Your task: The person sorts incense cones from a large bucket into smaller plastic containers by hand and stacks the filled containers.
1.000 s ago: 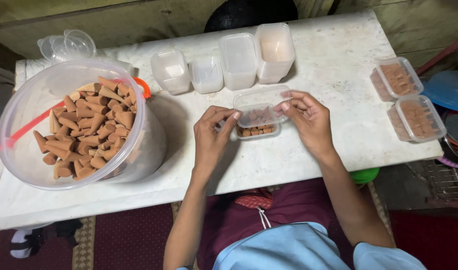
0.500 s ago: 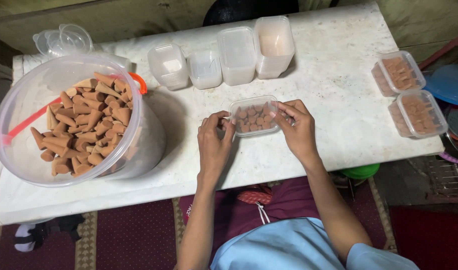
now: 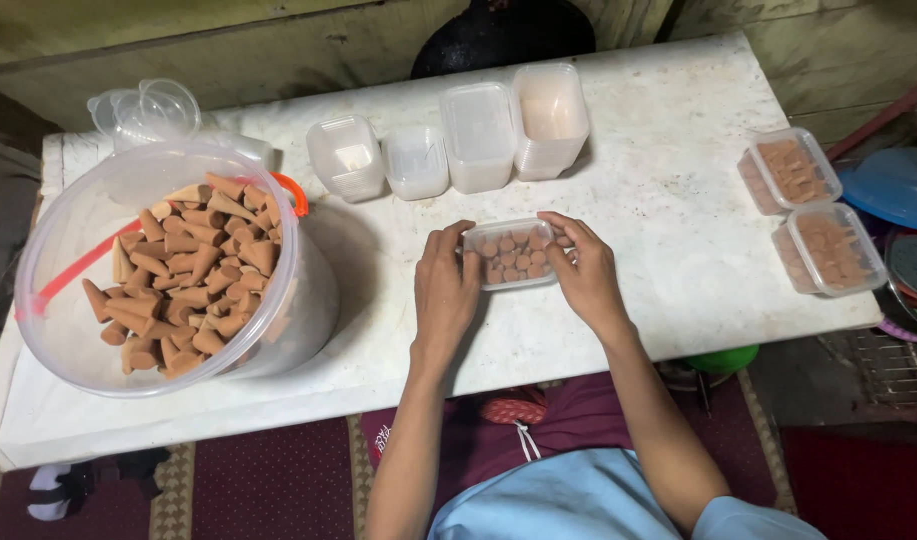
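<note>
A small clear box (image 3: 513, 254) full of brown cones is held between the left hand (image 3: 445, 290) and the right hand (image 3: 583, 270), with fingers closed on both ends. It sits on the white desk (image 3: 638, 200), right between the hands. The lid seems to be pressed down now. A firm, even push on each edge is likely needed. A big tub of cones (image 3: 168, 270) stands left of the left hand, and two filled boxes (image 3: 808, 210) lie right of the right hand.

A small clear plastic box (image 3: 513, 254) filled with brown cones is held flat between the left hand (image 3: 446, 290) and the right hand (image 3: 583, 272), fingertips pressed on its lid edges.
</note>
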